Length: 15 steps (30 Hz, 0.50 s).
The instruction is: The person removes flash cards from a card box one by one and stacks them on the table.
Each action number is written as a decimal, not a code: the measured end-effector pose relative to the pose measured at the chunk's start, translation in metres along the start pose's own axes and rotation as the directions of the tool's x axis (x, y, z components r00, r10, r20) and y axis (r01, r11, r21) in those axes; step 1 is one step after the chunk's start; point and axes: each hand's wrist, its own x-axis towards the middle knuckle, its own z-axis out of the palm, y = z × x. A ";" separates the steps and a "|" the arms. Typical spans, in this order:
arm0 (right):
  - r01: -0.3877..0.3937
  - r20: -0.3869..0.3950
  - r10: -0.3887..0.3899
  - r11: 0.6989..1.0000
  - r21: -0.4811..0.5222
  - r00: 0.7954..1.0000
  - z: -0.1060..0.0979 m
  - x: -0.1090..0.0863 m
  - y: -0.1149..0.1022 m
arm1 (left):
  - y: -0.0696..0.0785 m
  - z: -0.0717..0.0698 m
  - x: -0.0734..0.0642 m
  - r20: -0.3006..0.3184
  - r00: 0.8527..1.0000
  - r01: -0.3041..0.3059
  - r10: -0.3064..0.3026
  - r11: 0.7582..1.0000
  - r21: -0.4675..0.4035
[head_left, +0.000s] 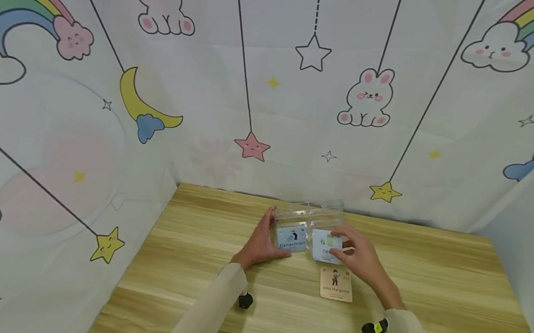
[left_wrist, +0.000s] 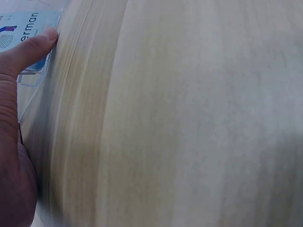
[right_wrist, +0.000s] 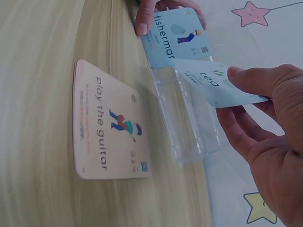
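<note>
A clear plastic card holder (head_left: pixel 326 217) with two compartments stands near the back edge of the table. My left hand (head_left: pixel 260 244) grips its left end, the thumb (left_wrist: pixel 35 49) across the front by a blue "fisherman" card (head_left: pixel 291 239) that sits in the left compartment. Between thumb and fingers, my right hand (head_left: pixel 361 253) pinches a pale blue "tea" card (right_wrist: pixel 208 84). That card is tilted in front of the right compartment, one corner overlapping the fisherman card in the right wrist view. Nearer to me, a peach "play the guitar" card (right_wrist: pixel 112 127) lies face up on the wood.
The wood-grain table (head_left: pixel 179 255) ends at a white cloth backdrop (head_left: pixel 297 110) printed with rabbits, stars and rainbows, just behind the holder. Cloth also rises at the left and right sides. Black wrist cameras (head_left: pixel 373 331) sit by both sleeves.
</note>
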 end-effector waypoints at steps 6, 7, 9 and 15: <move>-0.012 -0.001 0.012 1.000 -0.004 1.000 -0.003 -0.014 0.009 | 0.000 0.000 0.000 0.010 1.000 0.003 -0.004 1.000 0.008; -0.016 -0.002 0.016 1.000 -0.005 1.000 -0.004 -0.016 0.010 | 0.000 0.000 0.000 0.012 1.000 0.006 -0.006 1.000 0.008; -0.030 -0.001 0.030 1.000 -0.010 1.000 -0.003 -0.020 0.012 | 0.000 0.000 0.000 0.017 1.000 0.011 -0.011 1.000 0.009; -0.083 0.016 0.083 0.996 0.010 0.996 -0.002 -0.029 0.013 | -0.001 0.000 0.000 0.004 1.000 -0.004 0.003 1.000 0.016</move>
